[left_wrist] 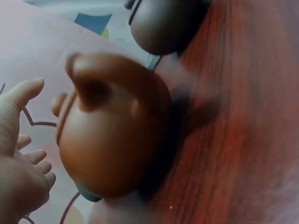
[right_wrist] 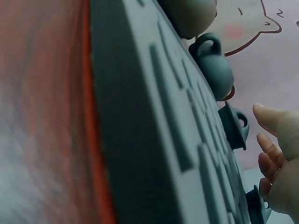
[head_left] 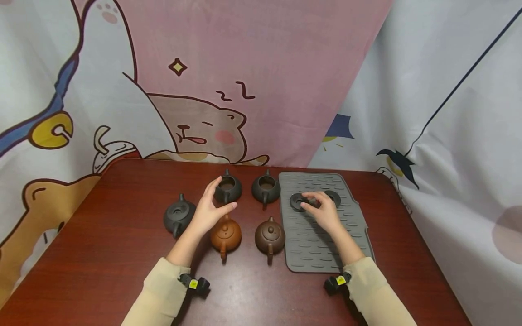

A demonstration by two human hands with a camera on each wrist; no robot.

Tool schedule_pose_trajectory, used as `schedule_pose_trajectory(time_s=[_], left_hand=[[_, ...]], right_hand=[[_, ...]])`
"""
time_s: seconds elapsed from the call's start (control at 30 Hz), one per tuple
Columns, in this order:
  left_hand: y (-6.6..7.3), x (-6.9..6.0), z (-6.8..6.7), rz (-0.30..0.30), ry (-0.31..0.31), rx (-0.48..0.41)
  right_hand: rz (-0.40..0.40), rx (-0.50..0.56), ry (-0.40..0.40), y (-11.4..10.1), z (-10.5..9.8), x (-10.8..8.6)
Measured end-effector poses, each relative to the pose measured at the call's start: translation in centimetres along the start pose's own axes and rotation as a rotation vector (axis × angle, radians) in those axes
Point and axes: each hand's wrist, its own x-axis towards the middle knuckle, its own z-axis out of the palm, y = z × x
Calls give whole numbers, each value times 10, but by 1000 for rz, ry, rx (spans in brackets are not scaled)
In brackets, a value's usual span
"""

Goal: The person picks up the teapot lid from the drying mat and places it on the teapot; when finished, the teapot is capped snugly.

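Note:
My left hand (head_left: 207, 212) is held with its thumb and fingers spread, between an open dark teapot (head_left: 233, 192) and an orange-brown lidded teapot (head_left: 226, 235). In the left wrist view, that hand (left_wrist: 23, 172) holds nothing, beside the orange-brown teapot (left_wrist: 112, 144). Over the grey mat (head_left: 314, 253) is my right hand (head_left: 325, 214), its thumb and fingers apart near one dark lid (head_left: 297, 202); another lid (head_left: 334, 198) lies behind it. The right wrist view has this hand (right_wrist: 285, 163) apart from the lids (right_wrist: 232, 125).
A second open dark teapot (head_left: 261, 189) stands at the back, left of the mat. In front of it is a dark brown lidded teapot (head_left: 270, 236). A black lidded teapot (head_left: 178, 215) stands on the left of the table (head_left: 94, 253). A printed curtain (head_left: 277, 68) hangs behind.

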Motion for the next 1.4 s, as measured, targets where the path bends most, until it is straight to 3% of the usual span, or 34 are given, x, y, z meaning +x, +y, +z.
schedule_pose_trajectory(time_s=[0.37,0.57,0.73,0.8,0.97,1.4], left_hand=[[-22,15,3,-117,77,-42],[-38,16,5,-163,82,-107],[-40,15,4,-216,80,-195],[-42,15,5,-232,89,-186],[-50,17,8,-211,125,-151],[-56,16,13,-158,137,-96]], right_hand=[[11,-52,-48,6,2,7],[6,-80,-46,6,4,11],[-6,-97,-37,7,6,12],[-5,-97,-35,7,6,13],[5,-91,-22,7,8,14],[14,-90,5,6,9,12]])
